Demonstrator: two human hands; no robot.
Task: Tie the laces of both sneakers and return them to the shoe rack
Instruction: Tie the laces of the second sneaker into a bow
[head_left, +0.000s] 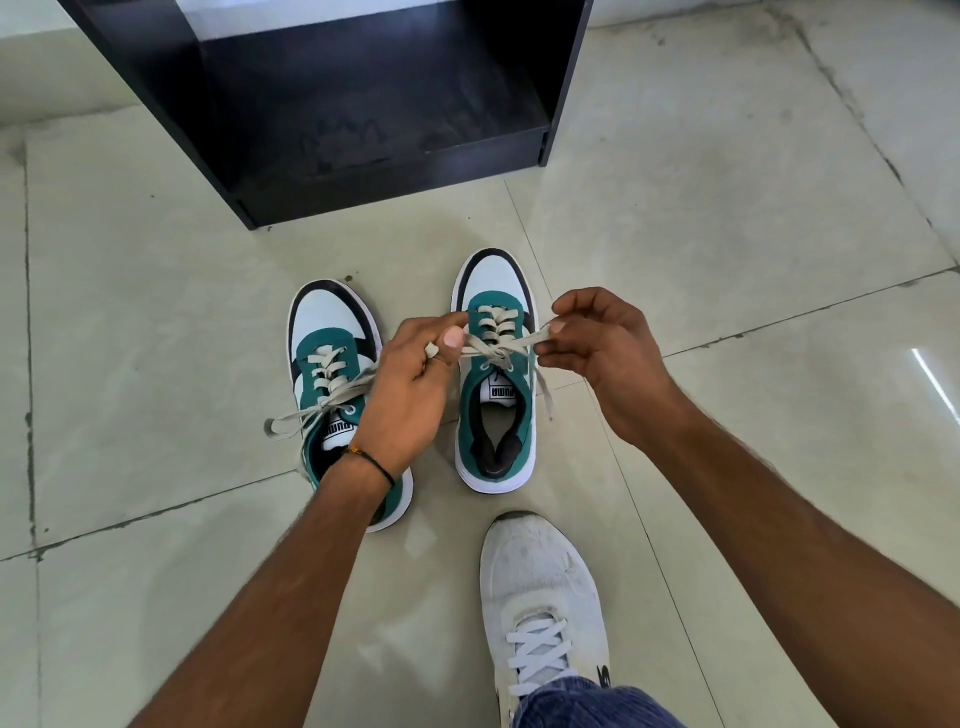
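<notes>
Two green, white and black sneakers stand side by side on the tiled floor, toes pointing away from me. The left sneaker has a tied bow with loops hanging to its left. Over the right sneaker both hands pull its beige laces sideways. My left hand pinches one lace end between thumb and finger. My right hand pinches the other end, which trails down the shoe's right side. The black shoe rack stands just beyond the sneakers, its lower shelf holding nothing.
My own foot in a white laced shoe rests on the floor close behind the right sneaker, with a blue trouser cuff at the bottom edge. Pale floor tiles spread all around.
</notes>
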